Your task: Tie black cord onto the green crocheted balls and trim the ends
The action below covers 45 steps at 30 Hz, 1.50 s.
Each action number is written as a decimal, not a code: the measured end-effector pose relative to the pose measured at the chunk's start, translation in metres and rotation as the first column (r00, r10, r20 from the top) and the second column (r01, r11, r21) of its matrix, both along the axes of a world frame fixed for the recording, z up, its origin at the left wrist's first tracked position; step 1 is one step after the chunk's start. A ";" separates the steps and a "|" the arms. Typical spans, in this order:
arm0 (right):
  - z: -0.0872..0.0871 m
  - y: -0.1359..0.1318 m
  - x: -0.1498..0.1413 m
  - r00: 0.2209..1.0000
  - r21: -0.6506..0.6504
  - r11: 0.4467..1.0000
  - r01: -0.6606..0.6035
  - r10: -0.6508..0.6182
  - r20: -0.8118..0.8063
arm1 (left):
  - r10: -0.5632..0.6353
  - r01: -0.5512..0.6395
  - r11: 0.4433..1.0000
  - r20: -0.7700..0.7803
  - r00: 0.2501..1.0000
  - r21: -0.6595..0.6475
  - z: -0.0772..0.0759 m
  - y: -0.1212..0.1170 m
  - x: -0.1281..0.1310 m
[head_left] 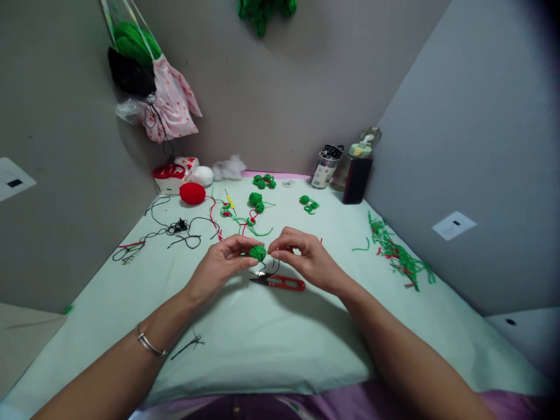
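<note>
Covering the surface, pale cloth (262, 350): lies beneath the loose pieces, likely making small strands easier to spot.
Scrap pile (400, 256): off to the right, seemingly kept out of the hands' way.
Left hand (214, 265): thumb and fingers closed on the green ball, apparently steadying it.
Right hand (308, 259): fingertips in a narrow pinch; what they grip is too small to tell.
Red-handled snips (285, 282): near the hands, handle rightward, probably for easy reach.
Green ball (258, 252): between left thumb and fingers, at their tips, just beside the right fingertips.
Black strand (263, 268): below the ball; full path unclear.
</note>
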State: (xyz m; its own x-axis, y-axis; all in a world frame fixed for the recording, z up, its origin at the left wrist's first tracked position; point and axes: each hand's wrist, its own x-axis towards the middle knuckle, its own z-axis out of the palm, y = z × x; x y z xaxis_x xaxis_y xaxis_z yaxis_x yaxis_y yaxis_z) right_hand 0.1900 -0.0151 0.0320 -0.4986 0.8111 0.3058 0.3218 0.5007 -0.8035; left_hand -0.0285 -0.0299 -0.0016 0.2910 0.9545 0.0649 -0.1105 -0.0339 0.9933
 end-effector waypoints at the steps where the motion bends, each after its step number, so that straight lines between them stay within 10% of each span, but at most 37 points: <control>1: -0.003 0.002 -0.001 0.998 -0.085 0.996 -0.025 0.019 -0.067 | -0.008 0.008 1.000 0.014 1.000 -0.006 0.000 0.000 0.000; 11: -0.019 -0.001 -0.022 0.970 -0.250 0.961 0.122 -0.169 -0.174 | 0.077 -0.077 0.997 0.016 0.997 0.026 -0.004 -0.002 0.005; 19: -0.025 -0.016 -0.026 0.946 0.475 0.872 0.117 -0.243 0.213 | 0.186 -0.149 0.957 -0.134 0.973 0.248 -0.010 -0.002 0.013; 24: -0.018 -0.020 -0.026 0.902 0.637 0.770 0.044 -0.305 0.307 | 0.194 -0.097 0.933 -0.258 0.946 0.345 -0.014 -0.004 0.014; 28: 0.008 -0.029 -0.023 0.991 0.347 0.933 0.091 -0.052 -0.121 | 0.148 -0.038 0.935 -0.290 0.946 0.351 -0.016 -0.004 0.013; 32: 0.045 -0.034 0.002 0.872 -0.080 0.994 -0.075 0.027 -0.489 | 0.213 -0.075 0.922 -0.337 0.917 0.379 -0.016 -0.002 0.010; 38: 0.078 -0.026 0.047 0.577 0.008 0.995 0.095 -0.049 -0.815 | 0.226 -0.126 0.933 -0.276 0.934 0.336 -0.009 0.001 0.007; 45: 0.063 -0.023 0.034 0.688 -0.053 0.997 0.055 -0.077 -0.721 | -0.009 0.008 0.999 0.039 0.999 0.036 0.000 0.002 -0.001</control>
